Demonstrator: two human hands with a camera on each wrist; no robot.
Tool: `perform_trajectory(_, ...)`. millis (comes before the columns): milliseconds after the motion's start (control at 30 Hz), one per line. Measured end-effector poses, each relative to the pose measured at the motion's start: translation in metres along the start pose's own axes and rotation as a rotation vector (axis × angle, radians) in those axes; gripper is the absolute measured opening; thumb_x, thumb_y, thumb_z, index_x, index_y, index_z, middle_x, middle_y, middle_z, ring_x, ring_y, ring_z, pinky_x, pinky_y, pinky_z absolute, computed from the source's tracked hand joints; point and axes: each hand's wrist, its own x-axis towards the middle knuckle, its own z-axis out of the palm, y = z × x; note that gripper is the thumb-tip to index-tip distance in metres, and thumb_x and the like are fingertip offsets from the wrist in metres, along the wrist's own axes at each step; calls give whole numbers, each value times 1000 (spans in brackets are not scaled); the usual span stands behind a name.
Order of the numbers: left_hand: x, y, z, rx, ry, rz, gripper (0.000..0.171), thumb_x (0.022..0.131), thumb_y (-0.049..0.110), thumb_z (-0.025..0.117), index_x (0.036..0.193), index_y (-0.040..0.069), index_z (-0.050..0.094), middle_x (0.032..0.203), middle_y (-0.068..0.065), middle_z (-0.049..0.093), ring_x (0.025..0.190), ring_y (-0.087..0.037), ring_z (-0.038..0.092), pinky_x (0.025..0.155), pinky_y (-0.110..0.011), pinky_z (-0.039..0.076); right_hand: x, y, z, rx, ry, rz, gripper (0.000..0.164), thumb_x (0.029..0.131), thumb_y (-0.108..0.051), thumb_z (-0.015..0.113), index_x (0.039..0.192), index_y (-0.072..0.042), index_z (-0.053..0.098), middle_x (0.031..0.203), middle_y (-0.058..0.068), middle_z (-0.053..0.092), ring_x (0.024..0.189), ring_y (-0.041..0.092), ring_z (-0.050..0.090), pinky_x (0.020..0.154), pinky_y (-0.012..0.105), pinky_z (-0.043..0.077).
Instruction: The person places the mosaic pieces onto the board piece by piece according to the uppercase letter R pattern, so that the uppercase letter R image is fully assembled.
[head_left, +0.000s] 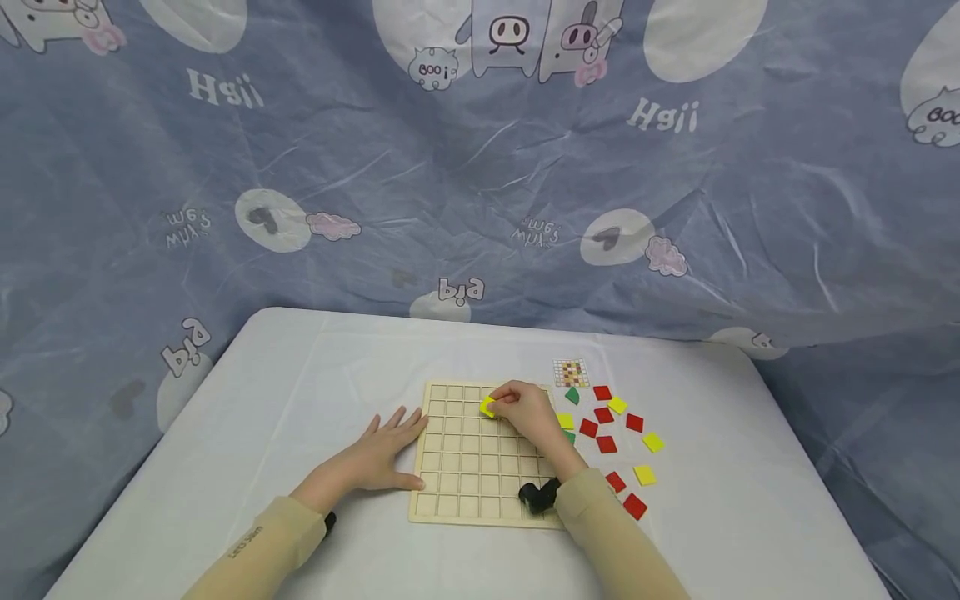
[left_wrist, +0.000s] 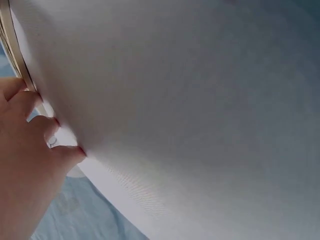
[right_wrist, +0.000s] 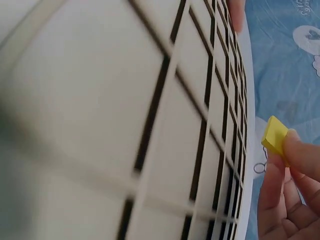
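Observation:
A yellow square tile (right_wrist: 276,136) is pinched between the thumb and fingers of my right hand (head_left: 528,414). In the head view that hand is over the upper part of a wooden grid board (head_left: 447,508), with the tile near the second row of cells. The right wrist view shows the tile held at a tilt. My left hand (head_left: 377,457) lies at the board's left edge, fingers spread and straight, thumb and fingertips touching the rim. In the left wrist view the fingers (left_wrist: 47,127) rest by the board's edge on the white cloth.
Right of the board lie several loose red tiles (head_left: 606,444), several yellow tiles (head_left: 653,442) and green pieces (head_left: 572,396), one partly behind my right wrist. A small printed pattern card (head_left: 572,372) lies beyond them. The white table (head_left: 345,350) meets a printed blue-grey curtain (head_left: 450,167).

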Motion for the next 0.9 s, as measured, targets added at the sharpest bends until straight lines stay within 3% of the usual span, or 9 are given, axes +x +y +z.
perform_trajectory(400,5,-10,0,-175,15,13,104,72,40,86,154,7,32,164,-9,23,154,-34,9,125,-54,9,14,-7,18,-2,-45,36,12,89,-16,73,100,-11,75,87,4,70,71,14,60,63,25,51)
perform_trajectory(700,9,-13,4,-178,9,2,107,70,43,86,155,10,31,165,-5,20,154,-32,7,125,-52,9,19,-9,23,-109,-64,-48,10,91,-11,70,100,-10,76,98,6,73,86,20,66,78,34,56)
perform_trajectory(900,9,-12,4,-173,2,16,108,70,45,85,155,10,30,165,-6,19,154,-33,6,125,-53,9,20,-13,25,-172,-69,-71,7,89,-9,72,95,-9,76,95,6,69,82,19,63,75,33,56)
